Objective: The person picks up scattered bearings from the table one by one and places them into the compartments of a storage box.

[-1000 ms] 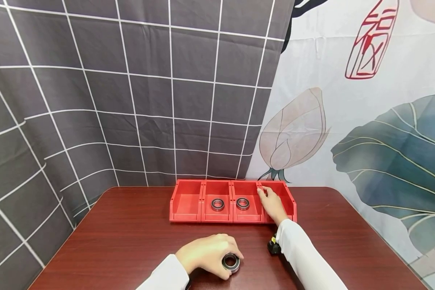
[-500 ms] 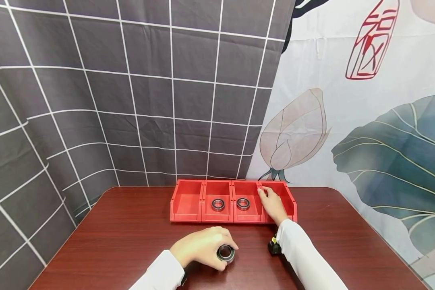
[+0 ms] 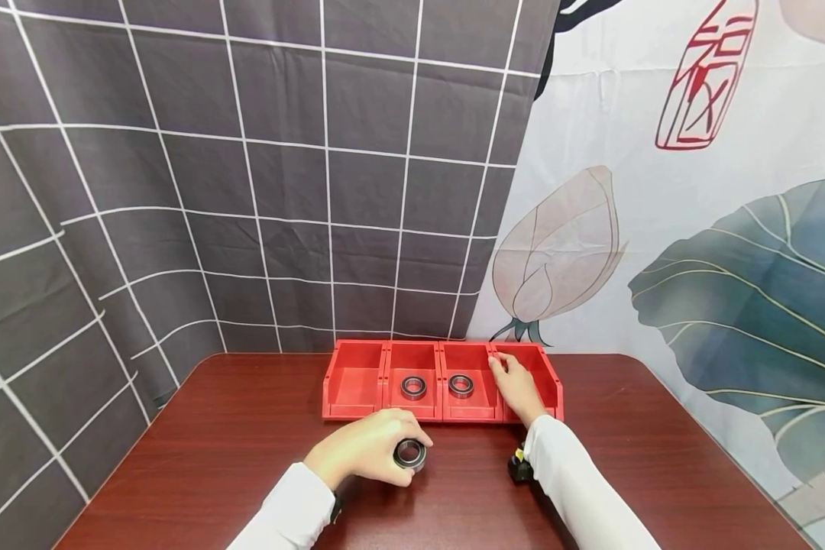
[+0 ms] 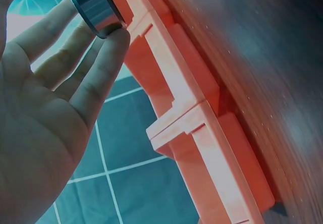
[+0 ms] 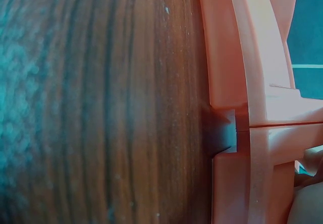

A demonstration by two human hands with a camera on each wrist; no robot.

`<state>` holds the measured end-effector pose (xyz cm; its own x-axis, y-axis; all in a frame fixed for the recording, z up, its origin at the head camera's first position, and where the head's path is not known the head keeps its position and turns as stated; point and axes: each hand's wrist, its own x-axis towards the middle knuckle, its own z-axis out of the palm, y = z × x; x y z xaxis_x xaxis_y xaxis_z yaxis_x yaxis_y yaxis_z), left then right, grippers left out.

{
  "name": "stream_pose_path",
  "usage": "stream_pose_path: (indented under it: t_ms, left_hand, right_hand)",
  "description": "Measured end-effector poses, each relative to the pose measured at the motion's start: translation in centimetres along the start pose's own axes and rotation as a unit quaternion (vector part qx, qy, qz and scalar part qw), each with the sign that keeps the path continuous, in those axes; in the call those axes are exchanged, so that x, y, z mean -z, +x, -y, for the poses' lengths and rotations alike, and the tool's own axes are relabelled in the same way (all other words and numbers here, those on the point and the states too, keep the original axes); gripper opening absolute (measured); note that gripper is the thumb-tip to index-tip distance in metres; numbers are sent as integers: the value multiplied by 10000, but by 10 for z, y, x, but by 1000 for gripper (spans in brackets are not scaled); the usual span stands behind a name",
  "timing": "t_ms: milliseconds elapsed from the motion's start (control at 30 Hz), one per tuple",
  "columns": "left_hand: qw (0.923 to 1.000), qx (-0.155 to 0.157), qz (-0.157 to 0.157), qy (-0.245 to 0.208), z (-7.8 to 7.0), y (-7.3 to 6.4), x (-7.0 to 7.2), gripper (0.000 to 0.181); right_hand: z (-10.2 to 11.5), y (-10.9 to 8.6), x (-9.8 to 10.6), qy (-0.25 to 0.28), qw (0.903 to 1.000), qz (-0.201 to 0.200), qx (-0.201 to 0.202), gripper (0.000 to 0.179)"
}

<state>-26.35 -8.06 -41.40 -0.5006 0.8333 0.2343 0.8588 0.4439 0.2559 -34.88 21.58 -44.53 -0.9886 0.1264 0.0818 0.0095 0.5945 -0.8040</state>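
Observation:
My left hand [image 3: 364,451] holds a metal ball bearing [image 3: 422,458] between thumb and fingers, above the table just in front of the red storage bins [image 3: 354,412]. Close up in the left wrist view, the bearing [image 4: 96,7] sits at the fingertips, its side wall shiny and the bins near it. My right hand [image 3: 519,388] grips the divider between the third and fourth bins from the left. Part of this hand [image 5: 310,199] shows at the edge of the right wrist view; its fingertips are mostly hidden. One bearing [image 3: 403,389] lies in the second bin, another bearing [image 3: 461,396] in the third.
The bins stand in a row near the back of a brown wooden table [image 3: 247,428]. A small black device with a yellow mark [image 3: 519,467] is under the right wrist. Behind the table hang a grey grid cloth [image 3: 364,183] and a white printed cloth [image 3: 591,122].
My left hand has carried its bearing forward and a little left, up toward the bins. The right hand and the two bearings in the bins have stayed in place.

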Motion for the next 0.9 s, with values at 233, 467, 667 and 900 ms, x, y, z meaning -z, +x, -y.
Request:
stream_pose_path:
  t_ms: [233,467,667,900]
  left_hand:
    - [9996,206,-154,82,7,-5,5,39]
    - [9957,725,-512,281,23,-9,17,40]
    - [9901,992,-887,454,38,-14,25,39]
    - [9840,1411,-982,477,49,-20,28,41]
  right_hand:
    - [-1,-1,0,39,10000,30,-50,62]
    - [-2,1,0,41,10000,11,-12,62]
    - [-3,1,0,19,10000,12,-9,62]
    - [-3,1,-1,-11,10000,-34,53,62]
